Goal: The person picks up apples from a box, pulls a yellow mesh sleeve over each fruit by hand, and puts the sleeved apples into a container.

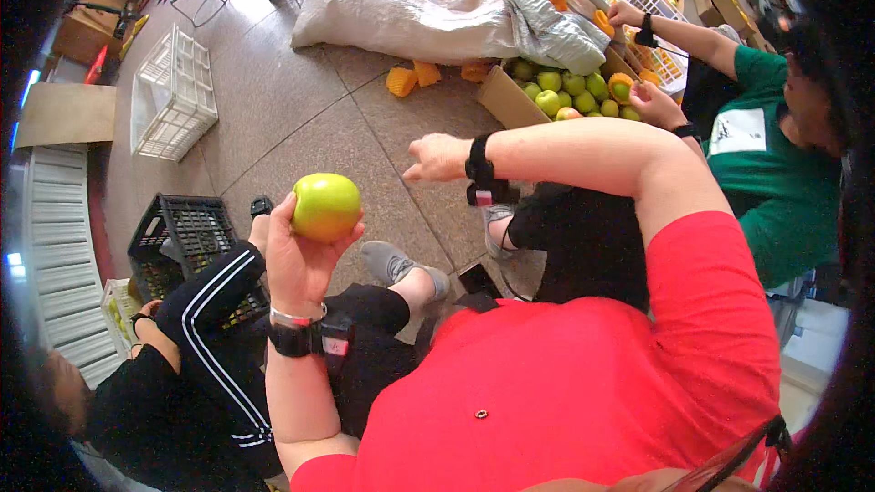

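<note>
A large green apple [327, 208] with a yellowish lower side rests in my left hand [301, 266], raised over the floor in front of me. My fingers and thumb wrap its lower part. My right hand [441, 157] reaches out across my body to the left, above the floor, with a few fingers apart and nothing visible in it. Beyond my right forearm stands a cardboard box [509, 99] of green apples [574, 92]; the forearm hides part of its near side.
A big white woven sack [410, 7] lies ahead, orange foam fruit nets [401, 82] beside it. At right, a co-worker's hand [653, 102] holds a netted apple. A white plastic crate [174, 96] and a black crate [181, 232] stand left, near another seated person [137, 410].
</note>
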Demonstrator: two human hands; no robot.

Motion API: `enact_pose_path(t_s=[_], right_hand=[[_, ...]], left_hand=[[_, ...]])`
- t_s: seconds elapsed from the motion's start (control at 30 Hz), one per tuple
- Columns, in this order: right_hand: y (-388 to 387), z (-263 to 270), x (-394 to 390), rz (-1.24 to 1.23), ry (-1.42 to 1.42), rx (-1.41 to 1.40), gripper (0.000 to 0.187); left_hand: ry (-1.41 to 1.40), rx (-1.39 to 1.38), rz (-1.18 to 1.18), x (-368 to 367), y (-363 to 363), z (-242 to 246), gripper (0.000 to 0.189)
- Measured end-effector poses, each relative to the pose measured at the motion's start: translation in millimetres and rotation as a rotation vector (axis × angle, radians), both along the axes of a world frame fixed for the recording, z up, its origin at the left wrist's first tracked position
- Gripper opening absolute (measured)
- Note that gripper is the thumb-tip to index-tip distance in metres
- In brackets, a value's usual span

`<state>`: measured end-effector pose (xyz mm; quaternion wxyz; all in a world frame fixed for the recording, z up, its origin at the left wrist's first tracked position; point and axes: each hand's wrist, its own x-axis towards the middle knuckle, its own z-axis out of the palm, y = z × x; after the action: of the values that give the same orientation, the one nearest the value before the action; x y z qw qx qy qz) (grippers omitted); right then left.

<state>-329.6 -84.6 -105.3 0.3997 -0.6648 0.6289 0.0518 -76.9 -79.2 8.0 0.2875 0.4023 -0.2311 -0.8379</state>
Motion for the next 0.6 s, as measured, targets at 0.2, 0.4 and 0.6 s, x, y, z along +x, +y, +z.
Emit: enact_pose_path(t_s=[0.2,0.4,0.6], right_hand=[[-58.7,-67.6,-54.9,-0.130,0.273,-0.252,0.041],[-91.3,-116.1,-85.6,-0.293,0.327,-0.304,0.040],[-108.2,-151.8,-100.0,-0.410,0.256,-0.292,0.046]], left_hand=[[-0.002,0.028,0.001,-1.2,10.3,8.1,0.046],[-0.016,0.051,-0.039,2.5,6.4,16.3,0.054],[-0.057,0.081,0.030,7.9,-3.0,20.0,0.057]])
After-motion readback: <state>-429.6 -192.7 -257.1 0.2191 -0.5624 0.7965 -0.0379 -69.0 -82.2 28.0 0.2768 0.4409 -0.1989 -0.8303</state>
